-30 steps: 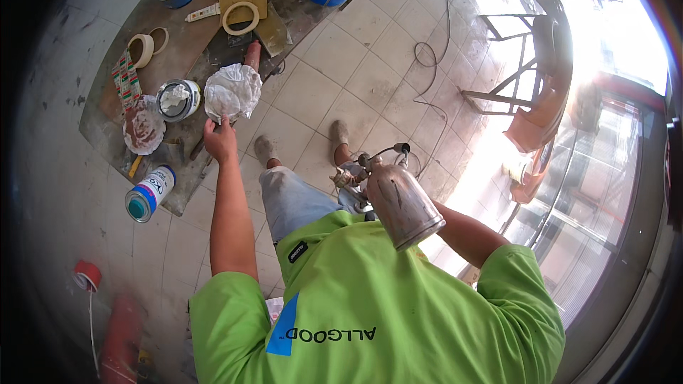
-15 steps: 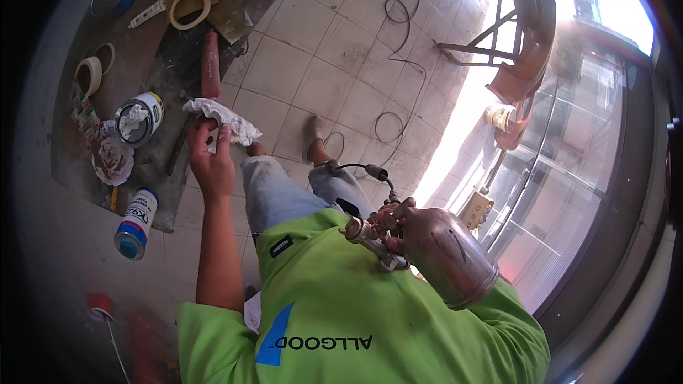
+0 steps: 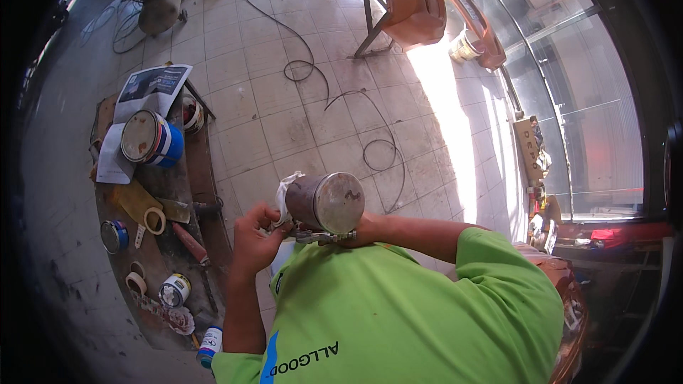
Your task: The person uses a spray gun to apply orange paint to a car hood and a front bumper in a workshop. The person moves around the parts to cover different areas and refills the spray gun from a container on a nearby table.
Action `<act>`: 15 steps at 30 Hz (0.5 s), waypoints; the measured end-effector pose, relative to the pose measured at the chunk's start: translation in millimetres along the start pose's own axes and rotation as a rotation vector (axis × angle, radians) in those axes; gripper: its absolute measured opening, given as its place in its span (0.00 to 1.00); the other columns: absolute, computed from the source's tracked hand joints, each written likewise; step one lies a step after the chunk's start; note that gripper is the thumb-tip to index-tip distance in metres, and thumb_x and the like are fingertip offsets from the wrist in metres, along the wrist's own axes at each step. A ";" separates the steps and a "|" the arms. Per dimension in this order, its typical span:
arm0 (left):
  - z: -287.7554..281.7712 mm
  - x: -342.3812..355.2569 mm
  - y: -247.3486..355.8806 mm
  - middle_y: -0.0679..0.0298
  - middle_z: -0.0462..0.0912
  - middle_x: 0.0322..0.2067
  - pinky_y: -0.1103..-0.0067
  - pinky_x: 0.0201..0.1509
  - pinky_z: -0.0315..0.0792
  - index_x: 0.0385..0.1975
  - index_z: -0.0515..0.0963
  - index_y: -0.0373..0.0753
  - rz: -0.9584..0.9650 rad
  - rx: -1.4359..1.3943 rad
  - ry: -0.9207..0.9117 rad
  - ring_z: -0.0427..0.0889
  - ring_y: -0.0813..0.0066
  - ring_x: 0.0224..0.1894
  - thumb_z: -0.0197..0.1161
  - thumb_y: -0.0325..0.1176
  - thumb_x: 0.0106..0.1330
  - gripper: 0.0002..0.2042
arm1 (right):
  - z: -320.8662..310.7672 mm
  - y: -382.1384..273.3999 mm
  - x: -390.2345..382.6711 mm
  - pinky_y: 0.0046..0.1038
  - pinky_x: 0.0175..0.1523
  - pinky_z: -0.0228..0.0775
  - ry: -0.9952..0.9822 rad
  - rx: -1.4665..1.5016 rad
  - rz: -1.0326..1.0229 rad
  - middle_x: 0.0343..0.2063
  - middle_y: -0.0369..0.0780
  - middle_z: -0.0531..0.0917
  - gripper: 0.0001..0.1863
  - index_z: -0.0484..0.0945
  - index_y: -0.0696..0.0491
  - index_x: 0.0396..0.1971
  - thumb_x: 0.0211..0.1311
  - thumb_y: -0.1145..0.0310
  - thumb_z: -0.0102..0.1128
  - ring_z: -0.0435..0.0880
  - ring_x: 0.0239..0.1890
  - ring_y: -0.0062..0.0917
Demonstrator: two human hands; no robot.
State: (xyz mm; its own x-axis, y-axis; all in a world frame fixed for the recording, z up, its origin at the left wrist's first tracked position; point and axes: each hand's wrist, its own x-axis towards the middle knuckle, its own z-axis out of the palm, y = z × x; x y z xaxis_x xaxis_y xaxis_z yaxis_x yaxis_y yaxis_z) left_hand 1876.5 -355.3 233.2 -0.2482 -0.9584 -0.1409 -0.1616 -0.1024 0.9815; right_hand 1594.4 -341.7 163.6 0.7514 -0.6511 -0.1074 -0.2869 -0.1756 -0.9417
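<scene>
Metal spray-gun cup (image 3: 329,203) grasped from beneath by right hand (image 3: 366,229); left hand (image 3: 254,242) clenches white rag (image 3: 286,190) against its side.

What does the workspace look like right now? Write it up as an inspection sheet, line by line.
Surface: tiled floor, stained; a dirty board lies along its left side.
Job's things: metal spray-gun cup held at chest height, a white rag against it.
Clutter: large paint can on newspaper, small tins, tape rolls, a spray can.
Hands: left hand grips the rag at the cup; right hand holds the gun under the cup, mostly hidden.
Cables: black hose looped across the tiles.
Surroundings: metal stand with an orange panel, glass wall at right, sun patch on the floor.
</scene>
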 end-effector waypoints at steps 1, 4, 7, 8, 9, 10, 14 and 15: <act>11.4 18.4 0.2 0.60 0.88 0.28 0.80 0.38 0.75 0.33 0.79 0.33 0.052 0.066 0.040 0.83 0.82 0.31 0.72 0.24 0.61 0.07 | -26.8 -20.0 2.7 0.40 0.62 0.73 0.034 0.020 -0.054 0.53 0.47 0.83 0.23 0.80 0.49 0.57 0.61 0.67 0.71 0.80 0.59 0.43; 40.3 64.6 -14.9 0.59 0.88 0.29 0.78 0.41 0.77 0.32 0.80 0.33 -0.098 0.169 0.195 0.85 0.80 0.33 0.74 0.26 0.59 0.08 | -69.9 10.3 2.6 0.39 0.57 0.76 0.040 -0.097 -0.007 0.50 0.50 0.84 0.21 0.81 0.49 0.57 0.64 0.65 0.69 0.83 0.53 0.46; 48.1 126.3 -57.8 0.65 0.83 0.25 0.81 0.37 0.75 0.32 0.76 0.35 0.051 0.276 0.460 0.82 0.81 0.29 0.75 0.30 0.61 0.12 | -110.9 14.0 -8.0 0.37 0.52 0.79 0.259 0.152 0.079 0.55 0.49 0.83 0.32 0.69 0.45 0.70 0.66 0.70 0.65 0.88 0.49 0.41; 45.5 147.0 -53.5 0.65 0.83 0.27 0.81 0.35 0.74 0.32 0.75 0.35 -0.087 0.222 0.488 0.80 0.84 0.28 0.75 0.31 0.62 0.12 | -115.9 42.9 -16.6 0.34 0.52 0.80 0.407 0.039 0.030 0.55 0.49 0.84 0.32 0.69 0.47 0.70 0.66 0.73 0.65 0.89 0.49 0.36; 39.6 163.5 -58.8 0.66 0.84 0.28 0.81 0.34 0.73 0.33 0.76 0.35 -0.119 0.249 0.547 0.80 0.86 0.28 0.73 0.29 0.63 0.11 | -123.4 62.2 -24.9 0.32 0.52 0.79 0.491 0.071 0.070 0.52 0.49 0.86 0.32 0.70 0.48 0.70 0.65 0.73 0.66 0.89 0.49 0.34; 25.7 165.8 -73.6 0.64 0.85 0.29 0.80 0.34 0.74 0.34 0.76 0.34 -0.132 0.183 0.655 0.81 0.83 0.29 0.74 0.29 0.63 0.11 | -136.0 66.9 -32.7 0.32 0.49 0.80 0.509 0.098 0.202 0.48 0.47 0.88 0.31 0.71 0.49 0.69 0.66 0.73 0.65 0.90 0.45 0.33; -41.7 194.6 -94.9 0.59 0.85 0.34 0.79 0.37 0.75 0.39 0.76 0.31 -0.081 0.263 0.894 0.84 0.78 0.34 0.71 0.28 0.65 0.11 | -175.1 114.9 -60.4 0.25 0.34 0.76 0.634 0.303 0.374 0.34 0.37 0.89 0.30 0.71 0.49 0.69 0.68 0.68 0.66 0.82 0.26 0.16; -72.6 197.3 -94.5 0.58 0.84 0.37 0.78 0.40 0.75 0.40 0.76 0.30 -0.087 0.220 0.961 0.84 0.74 0.36 0.70 0.29 0.67 0.11 | -184.1 121.5 -63.4 0.23 0.30 0.73 0.658 0.318 0.435 0.29 0.34 0.85 0.29 0.72 0.47 0.69 0.69 0.65 0.66 0.77 0.22 0.13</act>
State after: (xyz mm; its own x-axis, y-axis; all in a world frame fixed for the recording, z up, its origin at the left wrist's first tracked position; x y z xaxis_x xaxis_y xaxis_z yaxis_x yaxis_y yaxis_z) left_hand 1912.2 -554.0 122.1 0.6379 -0.7685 0.0492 -0.3408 -0.2245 0.9129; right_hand 1402.5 -457.7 114.7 0.0861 -0.9267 -0.3659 -0.2156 0.3412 -0.9149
